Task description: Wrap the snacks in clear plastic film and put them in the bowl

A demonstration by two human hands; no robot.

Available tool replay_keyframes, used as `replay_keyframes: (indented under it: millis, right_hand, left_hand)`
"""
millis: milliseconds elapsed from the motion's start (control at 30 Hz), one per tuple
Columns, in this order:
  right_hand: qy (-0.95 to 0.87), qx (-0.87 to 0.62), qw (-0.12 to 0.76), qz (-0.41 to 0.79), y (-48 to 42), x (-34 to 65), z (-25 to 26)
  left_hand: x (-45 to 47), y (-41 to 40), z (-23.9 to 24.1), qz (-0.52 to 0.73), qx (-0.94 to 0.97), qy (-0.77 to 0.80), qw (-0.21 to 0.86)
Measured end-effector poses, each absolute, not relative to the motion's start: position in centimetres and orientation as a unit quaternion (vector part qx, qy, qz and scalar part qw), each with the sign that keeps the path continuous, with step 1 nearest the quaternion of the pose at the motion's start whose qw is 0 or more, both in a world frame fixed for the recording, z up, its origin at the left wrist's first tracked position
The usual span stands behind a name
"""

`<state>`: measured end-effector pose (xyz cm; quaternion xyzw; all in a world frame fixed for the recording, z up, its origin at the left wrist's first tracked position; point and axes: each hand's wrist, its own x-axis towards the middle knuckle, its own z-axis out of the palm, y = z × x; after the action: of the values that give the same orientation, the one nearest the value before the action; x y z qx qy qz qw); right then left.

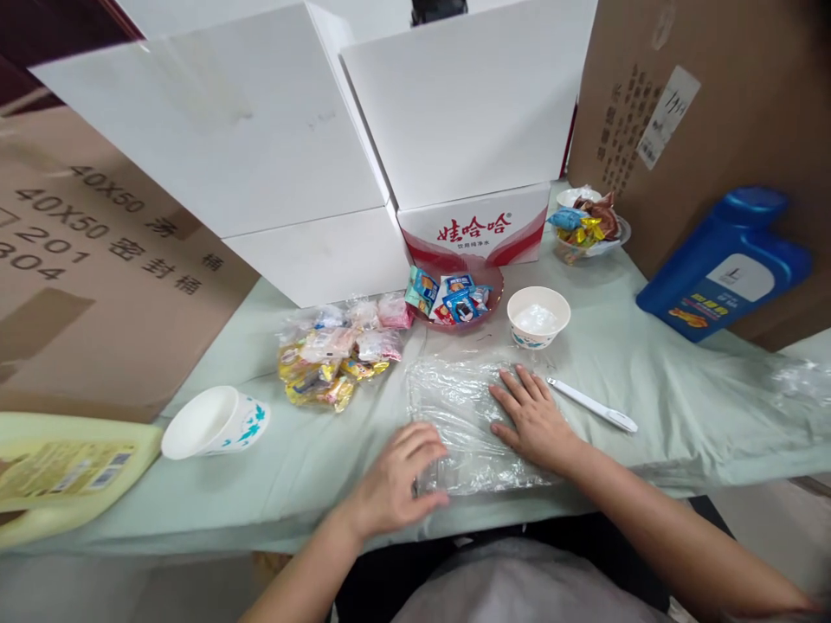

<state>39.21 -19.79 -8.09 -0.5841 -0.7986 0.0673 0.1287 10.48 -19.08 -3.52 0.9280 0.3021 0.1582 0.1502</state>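
Note:
A sheet of clear plastic film (464,424) lies spread near the front edge of the table. My right hand (532,417) rests flat on its right part, fingers stretched out. At the film's left edge is my left hand (403,476), its fingers curved and thumb apart, with nothing visible between them. Just right of my right hand lies a white utility knife (594,405). Beyond the film stands a paper bowl (538,322) with clear plastic inside. Wrapped snacks fill a pink bowl (494,294), and a pile of bagged candies (334,350) sits to its left.
Another paper bowl (211,422) tilts on the left, by a yellow bottle (71,472). A blue bottle (720,268) leans at right, and a clear bowl of wrapped sweets (590,229) stands at the back. White boxes (260,130) and brown cartons (97,285) wall the table.

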Motion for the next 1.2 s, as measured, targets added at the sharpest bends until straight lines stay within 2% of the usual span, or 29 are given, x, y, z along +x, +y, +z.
replay_keyframes:
  millis: [100,200,267,333,467,600,700,867,933,1067,1200]
  right_hand:
    - [-0.787,-0.577,0.188,0.108,-19.6,40.4,-7.2]
    - [-0.76,-0.552,0.297,0.172,-19.9,42.3,-5.3]
    - [-0.755,-0.52,0.336,0.214,-20.7,43.3,-3.8]
    - [-0.794,-0.456,0.303,0.263,-21.8,44.0,-2.7]
    - [-0.858,-0.364,0.174,0.318,-24.4,44.5,-2.1]
    - [-0.788,-0.436,0.205,0.383,-25.8,45.1,-2.5]
    - [-0.71,-0.499,0.262,0.422,-25.2,45.3,-3.0]
    - [-0.586,-0.623,0.343,0.389,-23.0,44.1,-4.9]
    - [-0.597,-0.658,0.331,0.32,-22.5,43.4,-5.7]
    - [-0.671,-0.683,0.269,0.104,-22.2,42.5,-7.1]
    - [-0.684,-0.693,0.228,0.025,-22.2,42.7,-7.8]
  left_hand:
    - [10.6,-21.6,-4.3,0.128,0.937,0.28,0.164]
    - [10.1,-22.2,-5.1,0.172,0.93,0.283,0.161]
    - [9.8,-22.1,-5.2,0.197,0.921,0.285,0.178]
    - [9.7,-21.9,-4.9,0.212,0.909,0.292,0.207]
    - [9.3,-21.8,-4.5,0.232,0.852,0.367,0.293]
    - [9.3,-21.6,-4.5,0.246,0.736,0.473,0.416]
    - [10.2,-20.6,-4.7,0.319,0.646,0.537,0.439]
    - [12.4,-18.0,-5.3,0.424,0.54,0.605,0.404]
    - [13.0,-16.9,-5.7,0.426,0.546,0.624,0.363]
    - [13.4,-15.3,-6.5,0.36,0.605,0.663,0.256]
    - [13.5,-15.1,-6.5,0.269,0.649,0.686,0.187]
